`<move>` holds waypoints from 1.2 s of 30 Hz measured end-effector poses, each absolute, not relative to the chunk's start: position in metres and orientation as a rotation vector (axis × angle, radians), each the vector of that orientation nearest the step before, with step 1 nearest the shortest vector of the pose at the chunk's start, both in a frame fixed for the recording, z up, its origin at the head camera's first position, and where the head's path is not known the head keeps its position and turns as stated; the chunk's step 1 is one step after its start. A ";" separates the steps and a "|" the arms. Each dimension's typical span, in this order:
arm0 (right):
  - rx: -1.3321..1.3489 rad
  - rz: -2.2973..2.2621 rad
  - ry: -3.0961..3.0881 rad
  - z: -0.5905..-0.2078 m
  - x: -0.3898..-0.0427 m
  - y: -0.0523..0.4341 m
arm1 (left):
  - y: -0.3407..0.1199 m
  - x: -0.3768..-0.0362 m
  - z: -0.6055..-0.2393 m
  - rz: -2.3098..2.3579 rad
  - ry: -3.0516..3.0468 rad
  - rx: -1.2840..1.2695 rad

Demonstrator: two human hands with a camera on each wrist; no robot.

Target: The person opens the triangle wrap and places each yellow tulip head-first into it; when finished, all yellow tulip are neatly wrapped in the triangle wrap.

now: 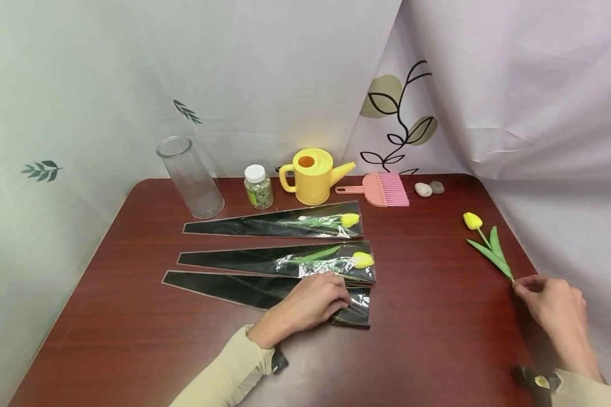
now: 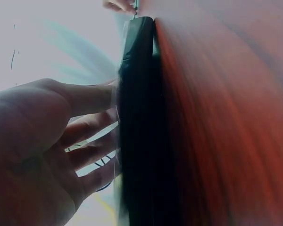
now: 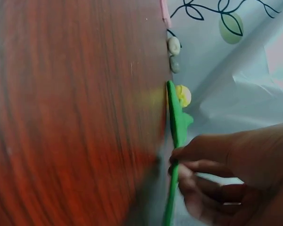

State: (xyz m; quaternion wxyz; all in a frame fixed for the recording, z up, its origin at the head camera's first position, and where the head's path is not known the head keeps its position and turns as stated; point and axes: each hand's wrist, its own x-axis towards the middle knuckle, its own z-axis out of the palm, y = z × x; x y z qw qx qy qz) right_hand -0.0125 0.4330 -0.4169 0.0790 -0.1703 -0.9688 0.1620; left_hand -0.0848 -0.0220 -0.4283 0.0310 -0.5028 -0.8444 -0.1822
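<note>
At the right edge of the table, my right hand (image 1: 557,302) pinches the stem of a yellow tulip (image 1: 472,221) between thumb and fingers. The tulip's green leaves (image 3: 178,120) point away from the hand in the right wrist view. My left hand (image 1: 312,299) rests on the nearest black-and-clear flower sleeve (image 1: 219,285), close to its wide end. In the left wrist view its fingers (image 2: 92,153) are spread and their tips touch the clear film. Two more sleeves, the middle one (image 1: 234,259) and the far one (image 1: 234,227), each hold a yellow tulip.
Along the back stand a clear glass vase (image 1: 193,181), a white-capped jar (image 1: 258,189) and a yellow watering can (image 1: 313,180). A pink brush with dustpan (image 1: 377,189) and two stones (image 1: 424,190) lie to their right. Patterned white cloth (image 1: 285,68) hangs behind the table (image 1: 427,339).
</note>
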 end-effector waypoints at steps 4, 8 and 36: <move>-0.458 0.529 -2.838 -0.418 -0.011 0.432 | -0.023 -0.085 -0.426 -0.585 -2.610 -1.542; -0.455 0.570 -2.820 -0.417 -0.010 0.431 | -0.023 -0.085 -0.424 -0.594 -2.628 -1.537; -0.586 0.694 -2.782 -0.409 -0.004 0.428 | -0.023 -0.084 -0.424 -0.587 -2.599 -1.523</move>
